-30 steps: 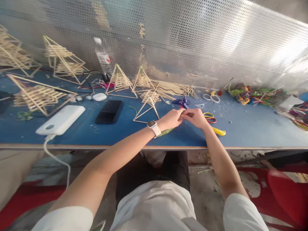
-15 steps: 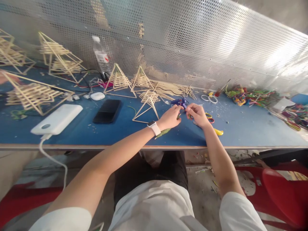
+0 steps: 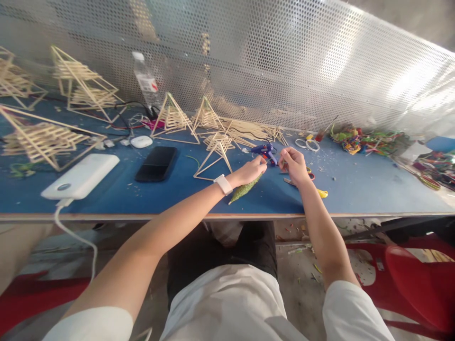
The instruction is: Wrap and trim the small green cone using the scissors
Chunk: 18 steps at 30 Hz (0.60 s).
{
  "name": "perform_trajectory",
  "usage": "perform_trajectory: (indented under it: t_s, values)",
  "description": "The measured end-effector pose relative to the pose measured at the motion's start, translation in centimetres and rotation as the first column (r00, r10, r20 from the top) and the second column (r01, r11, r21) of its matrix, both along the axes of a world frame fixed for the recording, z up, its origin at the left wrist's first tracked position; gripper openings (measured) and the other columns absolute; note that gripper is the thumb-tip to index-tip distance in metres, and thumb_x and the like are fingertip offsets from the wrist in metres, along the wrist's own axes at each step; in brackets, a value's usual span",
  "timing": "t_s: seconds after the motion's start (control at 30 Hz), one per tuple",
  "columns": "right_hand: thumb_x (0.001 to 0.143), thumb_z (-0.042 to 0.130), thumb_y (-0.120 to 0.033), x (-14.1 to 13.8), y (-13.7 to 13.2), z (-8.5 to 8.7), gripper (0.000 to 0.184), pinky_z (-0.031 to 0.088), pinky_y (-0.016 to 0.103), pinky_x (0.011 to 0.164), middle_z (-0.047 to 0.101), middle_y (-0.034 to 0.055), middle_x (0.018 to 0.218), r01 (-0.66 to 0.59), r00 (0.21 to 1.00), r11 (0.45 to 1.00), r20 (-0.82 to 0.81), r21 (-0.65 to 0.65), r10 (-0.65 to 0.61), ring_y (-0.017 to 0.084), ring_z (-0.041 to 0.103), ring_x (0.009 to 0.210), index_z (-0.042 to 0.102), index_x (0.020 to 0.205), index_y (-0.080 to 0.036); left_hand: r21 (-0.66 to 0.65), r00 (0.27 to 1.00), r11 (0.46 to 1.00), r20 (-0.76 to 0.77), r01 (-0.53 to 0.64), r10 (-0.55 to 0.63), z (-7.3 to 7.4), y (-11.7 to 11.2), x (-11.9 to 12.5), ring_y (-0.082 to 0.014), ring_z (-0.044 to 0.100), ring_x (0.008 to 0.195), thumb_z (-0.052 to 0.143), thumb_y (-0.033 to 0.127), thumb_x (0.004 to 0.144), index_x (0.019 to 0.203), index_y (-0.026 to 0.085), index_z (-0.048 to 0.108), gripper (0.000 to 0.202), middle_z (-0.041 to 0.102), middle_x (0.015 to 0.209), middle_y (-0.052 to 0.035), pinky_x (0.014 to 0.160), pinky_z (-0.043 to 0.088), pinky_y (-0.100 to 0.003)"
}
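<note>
My left hand [image 3: 251, 171], with a pale watch band on its wrist, has its fingers pinched together over the table. What they hold is too small to make out. Under that hand lies a green, textured, leaf-shaped piece [image 3: 244, 191], partly covered by the palm. My right hand [image 3: 293, 165] is a short way to the right, raised, with thumb and fingers pinched on something I cannot make out. A blue glue gun [image 3: 263, 149] lies just beyond the two hands. Scissors [image 3: 311, 175] show partly behind my right wrist, and a yellow object [image 3: 322, 193] lies beside the forearm.
Pyramid frames of thin sticks [image 3: 215, 147] stand to the left, before loose sticks [image 3: 245, 132]. A phone [image 3: 157, 164], a cabled white power bank [image 3: 81, 176] and a bottle [image 3: 145, 80] are farther left. Coloured string [image 3: 351, 140] lies right. A perforated metal panel [image 3: 270, 61] closes the back.
My hands have drawn apart: the right one has risen slightly, and the left wrist has turned. More of the green piece and the glue gun now shows.
</note>
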State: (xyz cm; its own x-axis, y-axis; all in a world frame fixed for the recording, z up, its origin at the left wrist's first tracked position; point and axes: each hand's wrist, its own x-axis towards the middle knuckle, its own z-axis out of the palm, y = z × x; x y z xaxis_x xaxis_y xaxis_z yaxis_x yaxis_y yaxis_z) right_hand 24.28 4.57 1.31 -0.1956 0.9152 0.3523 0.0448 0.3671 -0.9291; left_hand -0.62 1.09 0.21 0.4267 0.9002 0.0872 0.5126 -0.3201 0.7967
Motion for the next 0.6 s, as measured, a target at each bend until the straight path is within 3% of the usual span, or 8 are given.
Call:
perform_trajectory:
  t_s: [0.13, 0.2, 0.3, 0.4, 0.5, 0.6]
  values:
    - [0.095, 0.089, -0.083, 0.1, 0.3, -0.3, 0.059, 0.04, 0.026, 0.047, 0.066, -0.0028, 0.071, 0.003, 1.0, 1.0, -0.024, -0.008, -0.004, 0.013, 0.059, 0.056, 0.071, 0.098, -0.027, 0.055, 1.0, 0.998, -0.017, 0.018, -0.017, -0.4, 0.0, 0.4, -0.0336, 0.08, 0.113, 0.067, 0.038, 0.102, 0.164, 0.017, 0.054, 0.067, 0.078, 0.142, -0.0193, 0.103, 0.061, -0.045]
    - [0.094, 0.091, -0.082, 0.2, 0.5, -0.5, 0.058, 0.04, 0.026, 0.046, 0.065, -0.003, 0.073, 0.011, 0.999, 1.0, -0.041, -0.012, -0.012, 0.012, 0.059, 0.055, 0.072, 0.098, -0.027, 0.103, 0.999, 0.995, -0.031, 0.021, -0.017, -0.5, -0.2, 0.6, -0.0377, 0.079, 0.125, 0.075, 0.035, 0.098, 0.172, 0.015, 0.048, 0.081, 0.074, 0.15, -0.0228, 0.113, 0.058, -0.048]
    - [0.092, 0.092, -0.082, 0.2, 0.8, -0.6, 0.059, 0.039, 0.027, 0.046, 0.064, -0.0032, 0.076, 0.026, 0.997, 0.999, -0.066, -0.02, -0.027, 0.012, 0.059, 0.055, 0.072, 0.098, -0.027, 0.133, 0.998, 0.991, -0.06, 0.009, -0.001, -0.5, -0.5, 0.7, -0.0422, 0.08, 0.12, 0.081, 0.035, 0.096, 0.174, 0.012, 0.046, 0.088, 0.08, 0.13, -0.0213, 0.11, 0.058, -0.052]
    - [0.093, 0.091, -0.082, 0.4, 1.0, -0.6, 0.058, 0.039, 0.027, 0.046, 0.063, -0.0034, 0.075, 0.04, 0.995, 0.999, -0.09, -0.023, -0.042, 0.012, 0.057, 0.056, 0.071, 0.097, -0.027, 0.119, 0.997, 0.993, -0.08, 0.006, 0.004, -0.4, -0.7, 0.7, -0.0437, 0.081, 0.114, 0.08, 0.047, 0.1, 0.172, 0.011, 0.05, 0.085, 0.082, 0.113, -0.0178, 0.103, 0.058, -0.05]
    - [0.094, 0.091, -0.08, 0.6, 1.2, -0.6, 0.057, 0.038, 0.027, 0.047, 0.062, -0.0036, 0.076, 0.056, 0.992, 0.998, -0.112, -0.02, -0.058, 0.011, 0.055, 0.056, 0.07, 0.096, -0.027, 0.083, 0.997, 0.996, -0.074, 0.016, -0.01, -0.1, -0.8, 0.6, -0.0383, 0.083, 0.106, 0.066, 0.055, 0.108, 0.165, 0.015, 0.057, 0.069, 0.085, 0.108, -0.014, 0.093, 0.058, -0.044]
    - [0.094, 0.091, -0.079, 0.7, 1.2, -0.6, 0.056, 0.037, 0.027, 0.047, 0.061, -0.0038, 0.078, 0.07, 0.989, 0.997, -0.128, -0.016, -0.071, 0.011, 0.056, 0.056, 0.069, 0.096, -0.027, 0.055, 0.997, 0.998, -0.069, 0.033, -0.029, 0.0, -0.7, 0.5, -0.0314, 0.082, 0.087, 0.045, 0.05, 0.116, 0.157, 0.019, 0.063, 0.054, 0.084, 0.092, -0.0081, 0.078, 0.055, -0.039]
